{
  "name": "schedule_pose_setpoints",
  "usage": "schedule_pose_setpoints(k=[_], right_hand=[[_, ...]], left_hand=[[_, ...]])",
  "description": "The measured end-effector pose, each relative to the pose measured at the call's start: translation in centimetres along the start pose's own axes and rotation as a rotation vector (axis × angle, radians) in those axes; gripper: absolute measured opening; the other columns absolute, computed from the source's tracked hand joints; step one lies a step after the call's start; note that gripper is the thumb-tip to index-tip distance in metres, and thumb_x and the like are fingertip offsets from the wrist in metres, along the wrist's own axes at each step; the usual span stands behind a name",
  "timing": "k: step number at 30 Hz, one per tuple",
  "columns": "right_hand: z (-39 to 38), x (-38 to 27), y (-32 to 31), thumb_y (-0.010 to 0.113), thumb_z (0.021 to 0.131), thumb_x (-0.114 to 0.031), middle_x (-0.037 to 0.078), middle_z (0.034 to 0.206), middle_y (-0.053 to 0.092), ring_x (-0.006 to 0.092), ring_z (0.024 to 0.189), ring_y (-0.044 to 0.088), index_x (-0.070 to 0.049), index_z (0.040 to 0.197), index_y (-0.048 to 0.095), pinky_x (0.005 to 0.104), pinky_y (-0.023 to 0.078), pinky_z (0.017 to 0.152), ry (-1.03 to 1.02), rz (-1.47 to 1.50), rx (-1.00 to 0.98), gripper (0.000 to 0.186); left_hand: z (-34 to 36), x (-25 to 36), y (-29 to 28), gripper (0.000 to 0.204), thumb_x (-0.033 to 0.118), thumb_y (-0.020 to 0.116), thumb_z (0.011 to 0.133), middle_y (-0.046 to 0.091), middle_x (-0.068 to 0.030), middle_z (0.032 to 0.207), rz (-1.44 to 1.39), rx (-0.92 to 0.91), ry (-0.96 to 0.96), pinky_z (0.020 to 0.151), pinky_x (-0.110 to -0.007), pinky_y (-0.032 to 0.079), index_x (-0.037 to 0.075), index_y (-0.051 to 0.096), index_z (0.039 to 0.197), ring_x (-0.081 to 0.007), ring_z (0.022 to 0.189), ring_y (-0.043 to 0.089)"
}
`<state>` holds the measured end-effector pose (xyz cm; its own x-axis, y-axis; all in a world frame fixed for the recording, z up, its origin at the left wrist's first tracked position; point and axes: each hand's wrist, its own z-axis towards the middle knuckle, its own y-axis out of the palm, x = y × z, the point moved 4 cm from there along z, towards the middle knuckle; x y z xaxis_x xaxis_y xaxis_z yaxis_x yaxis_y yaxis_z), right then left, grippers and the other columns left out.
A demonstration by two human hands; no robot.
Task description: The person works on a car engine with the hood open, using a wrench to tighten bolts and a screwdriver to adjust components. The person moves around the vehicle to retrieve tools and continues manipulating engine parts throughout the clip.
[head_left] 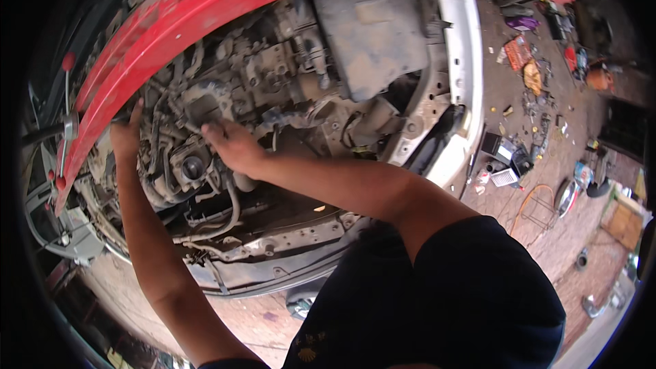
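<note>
I lean over a dusty car engine (pixel 273 61) in an open engine bay. My left hand (pixel 125 139) reaches to the engine's left side, beside dark hoses. One of its digits points up and away from the others, which are partly hidden. Near the middle, my right hand (pixel 236 150) is closed, thumb uppermost, beside a dusty housing with a squarish recess (pixel 203 104). Its curled fingers are mostly hidden, and what they grip cannot be made out. Between my forearms are a round dark opening (pixel 192 167) and a curved grey hose (pixel 234 208).
A red metal beam (pixel 225 10) arches over the bay's far side. A flat dusty cover (pixel 372 34) lies at the back right, inside the white fender edge (pixel 461 61). The front crossmember (pixel 273 242) runs close to my body. Parts and litter (pixel 529 75) lie on the right floor.
</note>
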<state>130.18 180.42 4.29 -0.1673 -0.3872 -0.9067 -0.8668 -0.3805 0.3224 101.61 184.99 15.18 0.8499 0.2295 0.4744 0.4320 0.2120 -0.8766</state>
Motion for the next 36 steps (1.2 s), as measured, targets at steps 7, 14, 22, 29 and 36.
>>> schedule_pose_setpoints(k=[7, 14, 22, 29, 36], right_hand=[[-22.9, -15.2, -20.2, 0.062, 0.100, -0.034, 0.017, 0.092, 0.067, 0.0329, 0.085, 0.069, 0.000, 0.110, 0.062, 0.0425, 0.055, 0.078, -0.302, -0.442, -0.255, 0.036], [-43.7, -5.9, -40.3, 0.063, 0.098, -0.025, 0.019, 0.096, 0.071, 0.0354, 0.084, 0.069, -0.003, 0.111, 0.068, 0.0428, 0.056, 0.075, 0.064, -0.761, 0.516, 0.026], [-74.9, 13.9, -53.6, 0.063, 0.093, -0.050, 0.021, 0.108, 0.072, 0.0392, 0.102, 0.069, -0.005, 0.107, 0.073, 0.0471, 0.054, 0.087, 1.113, -0.985, 0.433, 0.049], [-76.9, 18.5, -60.0, 0.067, 0.091, -0.050, 0.022, 0.103, 0.074, 0.0388, 0.100, 0.070, -0.004, 0.107, 0.074, 0.0451, 0.054, 0.087, 1.078, -0.756, 0.585, 0.049], [-66.2, 14.1, -65.3, 0.059, 0.101, -0.035, 0.014, 0.097, 0.073, 0.0210, 0.087, 0.068, 0.005, 0.116, 0.066, 0.0358, 0.054, 0.081, 0.466, -0.143, 0.788, 0.044]], left_hand=[[-8.3, 3.7, -0.3, 0.065, 0.043, 0.070, 0.096, 0.064, -0.0253, 0.128, 0.030, 0.463, -0.041, 0.100, -0.042, 0.050, -0.010, 0.057, 0.132, -0.0357, 0.115, 0.064], [-24.1, 17.6, 7.9, 0.049, 0.024, 0.063, 0.102, 0.063, -0.0225, 0.128, -0.340, 0.215, 0.113, 0.100, -0.038, 0.047, -0.009, 0.052, 0.136, -0.0290, 0.114, 0.063], [-27.8, 30.1, 10.6, 0.040, 0.017, 0.060, 0.102, 0.066, -0.0214, 0.116, -0.424, 0.104, 0.306, 0.096, -0.039, 0.049, -0.012, 0.055, 0.129, -0.0276, 0.103, 0.064], [-34.2, 38.2, 11.6, 0.033, 0.009, 0.057, 0.102, 0.066, -0.0189, 0.113, -0.425, 0.015, 0.345, 0.092, -0.036, 0.050, -0.011, 0.056, 0.127, -0.0237, 0.099, 0.064], [-39.3, 49.1, 17.3, 0.028, 0.013, 0.060, 0.100, 0.067, -0.0139, 0.105, -0.382, -0.205, 0.319, 0.098, -0.036, 0.048, -0.009, 0.059, 0.118, -0.0231, 0.102, 0.063]])
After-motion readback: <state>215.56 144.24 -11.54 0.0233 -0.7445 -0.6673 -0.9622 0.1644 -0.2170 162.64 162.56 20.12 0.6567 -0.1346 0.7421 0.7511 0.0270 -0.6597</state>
